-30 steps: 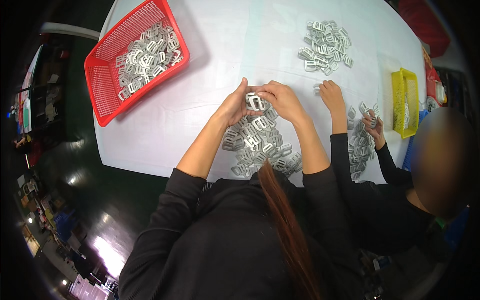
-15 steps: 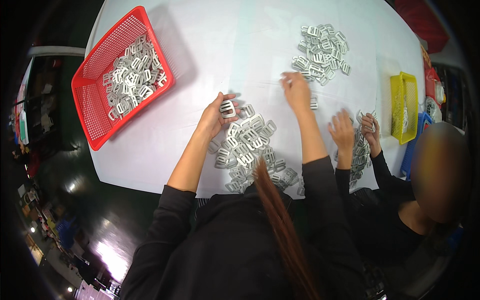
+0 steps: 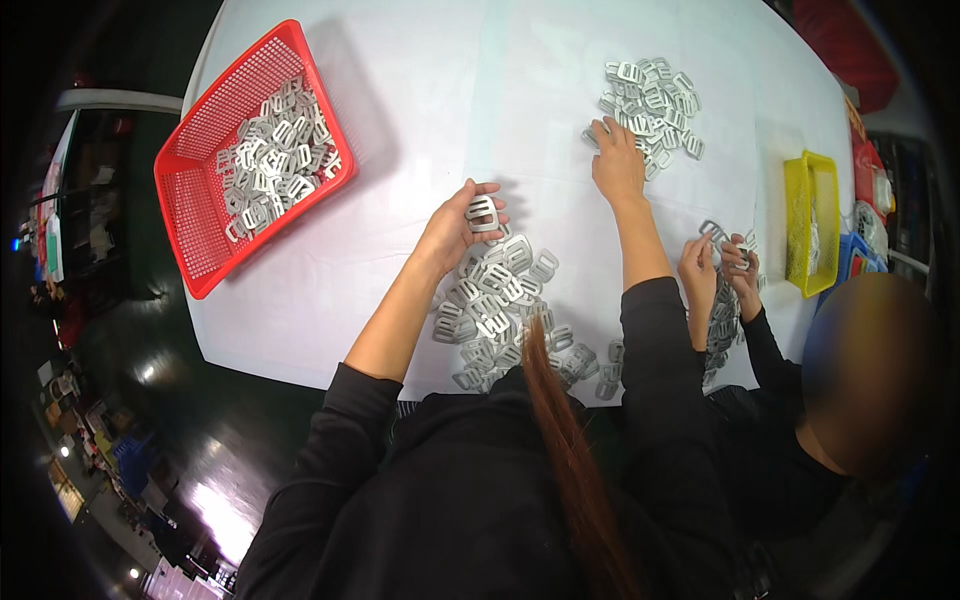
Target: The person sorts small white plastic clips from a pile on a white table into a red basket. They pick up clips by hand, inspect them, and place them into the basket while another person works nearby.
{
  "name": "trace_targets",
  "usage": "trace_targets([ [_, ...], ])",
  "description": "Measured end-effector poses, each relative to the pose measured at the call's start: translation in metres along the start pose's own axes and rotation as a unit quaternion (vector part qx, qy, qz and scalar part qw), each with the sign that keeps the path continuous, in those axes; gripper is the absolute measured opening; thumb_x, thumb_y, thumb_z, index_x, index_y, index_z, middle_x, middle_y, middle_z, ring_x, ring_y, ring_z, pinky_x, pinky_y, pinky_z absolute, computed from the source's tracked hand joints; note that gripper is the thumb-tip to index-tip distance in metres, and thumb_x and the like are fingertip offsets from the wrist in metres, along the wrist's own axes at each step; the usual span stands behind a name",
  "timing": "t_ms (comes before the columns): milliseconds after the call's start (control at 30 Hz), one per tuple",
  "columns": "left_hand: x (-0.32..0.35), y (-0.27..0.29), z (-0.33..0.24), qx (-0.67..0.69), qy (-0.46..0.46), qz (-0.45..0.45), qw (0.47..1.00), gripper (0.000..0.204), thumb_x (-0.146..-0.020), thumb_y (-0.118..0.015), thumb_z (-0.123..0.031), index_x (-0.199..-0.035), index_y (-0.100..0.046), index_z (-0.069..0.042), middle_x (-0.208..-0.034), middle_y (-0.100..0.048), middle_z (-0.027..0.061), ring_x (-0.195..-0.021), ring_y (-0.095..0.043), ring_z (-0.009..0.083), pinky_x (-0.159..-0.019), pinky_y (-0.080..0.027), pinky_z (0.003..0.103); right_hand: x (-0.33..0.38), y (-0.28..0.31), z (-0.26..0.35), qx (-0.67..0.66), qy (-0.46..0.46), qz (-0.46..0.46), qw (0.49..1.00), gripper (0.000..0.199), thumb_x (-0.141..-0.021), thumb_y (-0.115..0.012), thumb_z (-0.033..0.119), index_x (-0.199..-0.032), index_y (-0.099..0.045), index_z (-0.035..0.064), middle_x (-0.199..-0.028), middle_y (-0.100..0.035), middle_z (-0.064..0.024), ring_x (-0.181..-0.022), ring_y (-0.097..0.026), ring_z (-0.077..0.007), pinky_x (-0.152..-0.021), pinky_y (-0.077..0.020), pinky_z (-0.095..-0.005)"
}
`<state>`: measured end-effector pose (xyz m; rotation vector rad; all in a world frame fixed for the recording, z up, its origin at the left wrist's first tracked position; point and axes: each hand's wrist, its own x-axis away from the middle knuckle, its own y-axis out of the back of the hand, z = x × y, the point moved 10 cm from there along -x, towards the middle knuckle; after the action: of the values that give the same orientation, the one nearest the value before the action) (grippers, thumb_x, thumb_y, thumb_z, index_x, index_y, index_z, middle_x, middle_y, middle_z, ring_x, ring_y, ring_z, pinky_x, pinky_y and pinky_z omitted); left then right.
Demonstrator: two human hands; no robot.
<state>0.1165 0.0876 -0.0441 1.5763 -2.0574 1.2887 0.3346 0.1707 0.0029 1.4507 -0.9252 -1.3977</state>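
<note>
Pinched in the fingers of my left hand [image 3: 455, 235] is a silver-grey slide buckle [image 3: 482, 213], its slots facing up. Just below it lies a heap of the same buckles [image 3: 492, 300], partly covered by a hanging strand of hair. My right hand [image 3: 618, 165] reaches to the near left edge of a second buckle pile [image 3: 655, 100] at the far right. Its fingers are slightly apart and touch or hover over the outermost pieces; no held buckle shows in them, though the palm side is hidden.
A red plastic basket [image 3: 172, 185] with many buckles stands tilted at the left on the white table [image 3: 420, 100]. To the right, a co-worker's hands [image 3: 698, 275] handle buckles above another heap. A yellow basket [image 3: 797, 225] and a blue one [image 3: 860, 250] stand beyond.
My right hand has moved farther away and slightly right, onto the edge of the far pile. The left hand, still holding its buckle, has shifted a little right. The co-worker's hands have come together.
</note>
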Motion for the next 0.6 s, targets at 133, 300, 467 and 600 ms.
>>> trace_targets([
  [133,0.006,-0.004,-0.007,-0.004,-0.007,0.000,1.000,0.047,-0.097,-0.024,-0.038,-0.117,-0.046,-0.002,-0.098,-0.056,0.0103,-0.088,-0.058,0.0191,-0.072,-0.052,0.032,-0.006,-0.019,-0.002,-0.075,-0.018,0.059,0.995,0.029,-0.076,-0.057,0.008,-0.105,-0.060,0.0078,-0.099,-0.062,-0.0074,-0.092,-0.056,-0.0245,-0.075,-0.0476,-0.0349],
  [300,-0.001,0.002,-0.010,-0.005,-0.017,-0.011,1.000,0.048,-0.096,-0.023,-0.039,-0.119,-0.045,-0.002,-0.099,-0.056,0.0105,-0.091,-0.057,0.0200,-0.076,-0.051,0.034,0.008,-0.001,0.024,-0.372,-0.173,0.193,0.891,0.026,-0.080,-0.058,0.011,-0.104,-0.059,0.0035,-0.093,-0.064,-0.0123,-0.079,-0.061,-0.0234,-0.070,-0.0470,-0.0313],
  [467,-0.006,-0.011,0.006,0.015,0.015,0.027,0.999,0.051,-0.096,-0.024,-0.042,-0.122,-0.041,-0.001,-0.104,-0.055,0.0126,-0.097,-0.056,0.0215,-0.081,-0.050,0.036,0.038,0.003,0.087,-0.586,-0.206,0.352,0.700,0.031,-0.081,-0.061,0.012,-0.110,-0.052,0.0031,-0.087,-0.065,-0.0067,-0.071,-0.054,-0.0088,-0.063,-0.0415,-0.0228],
  [600,-0.004,-0.019,0.008,0.037,0.012,0.062,0.997,0.045,-0.096,-0.029,-0.036,-0.122,-0.041,-0.002,-0.106,-0.055,0.0127,-0.097,-0.056,0.0205,-0.082,-0.050,0.037,0.042,0.001,0.103,-0.534,-0.176,0.365,0.742,0.031,-0.077,-0.064,0.012,-0.105,-0.054,0.0038,-0.078,-0.063,-0.0044,-0.070,-0.054,-0.0113,-0.062,-0.0427,-0.0249],
])
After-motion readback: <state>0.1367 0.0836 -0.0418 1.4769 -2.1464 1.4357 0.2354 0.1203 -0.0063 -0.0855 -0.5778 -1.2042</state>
